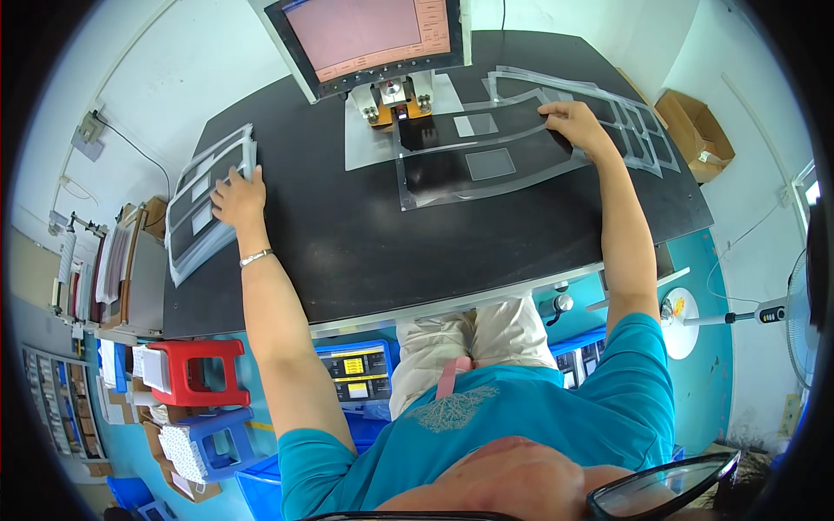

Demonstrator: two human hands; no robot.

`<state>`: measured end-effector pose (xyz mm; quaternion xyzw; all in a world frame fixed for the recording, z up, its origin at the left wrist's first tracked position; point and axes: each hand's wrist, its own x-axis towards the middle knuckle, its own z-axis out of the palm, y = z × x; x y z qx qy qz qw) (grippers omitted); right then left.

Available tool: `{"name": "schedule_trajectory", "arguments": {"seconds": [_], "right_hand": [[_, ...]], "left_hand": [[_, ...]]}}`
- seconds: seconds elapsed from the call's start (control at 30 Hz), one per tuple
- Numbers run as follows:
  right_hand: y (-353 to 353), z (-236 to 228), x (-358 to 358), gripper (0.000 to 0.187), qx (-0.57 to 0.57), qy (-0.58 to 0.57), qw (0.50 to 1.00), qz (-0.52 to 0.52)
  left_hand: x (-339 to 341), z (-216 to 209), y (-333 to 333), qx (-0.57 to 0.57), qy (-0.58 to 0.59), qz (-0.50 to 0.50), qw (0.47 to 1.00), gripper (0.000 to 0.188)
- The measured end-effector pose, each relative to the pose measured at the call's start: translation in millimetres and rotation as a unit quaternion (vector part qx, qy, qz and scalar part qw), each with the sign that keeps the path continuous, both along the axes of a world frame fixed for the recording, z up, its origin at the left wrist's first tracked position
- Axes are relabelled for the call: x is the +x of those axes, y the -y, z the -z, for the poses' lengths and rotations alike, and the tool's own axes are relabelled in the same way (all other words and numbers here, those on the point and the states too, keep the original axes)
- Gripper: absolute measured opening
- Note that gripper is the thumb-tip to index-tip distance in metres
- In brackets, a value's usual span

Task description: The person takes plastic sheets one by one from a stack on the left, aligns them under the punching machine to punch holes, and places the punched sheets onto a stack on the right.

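Note:
My left hand point(239, 199) rests with fingers spread on a stack of clear-edged film sheets point(193, 247) at the left of the black table. These sheets carry dark panels with small pale windows. Across the table, my right hand point(573, 126) pinches the upper right part of a similar film sheet point(443, 178). That sheet has dark bands, one pale window and one outlined rectangle. Its far left end lies below the small metal head point(395, 95) of a machine. Beneath the machine is a white sheet point(363, 143). My fingers partly hide the edge they grip.
A monitor point(365, 39) stands above the machine. More film sheets point(638, 130) lie overlapped at the table's right. Beyond that edge are a cardboard box point(695, 130) and a fan point(799, 313). Red point(204, 369) and blue point(217, 443) stools stand at the lower left.

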<state>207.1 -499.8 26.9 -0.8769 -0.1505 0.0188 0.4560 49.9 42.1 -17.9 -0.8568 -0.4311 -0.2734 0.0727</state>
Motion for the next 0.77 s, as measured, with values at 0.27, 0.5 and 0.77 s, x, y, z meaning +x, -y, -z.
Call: {"name": "schedule_trajectory", "arguments": {"seconds": [0.27,0.5,0.77], "right_hand": [[-1,6,1,0.038,-0.013,0.021,1.0,-0.007],[-2,1,-2,0.037,0.011,0.012,1.0,-0.016],[-1,15,10,0.038,0.029,0.027,0.999,-0.01]], "left_hand": [[-3,-16,9,-0.056,-0.082,0.055,0.994,0.042],[-14,-35,11,-0.035,0.032,0.059,0.997,0.035],[3,-39,73,0.038,0.043,0.225,0.973,0.034]]}}
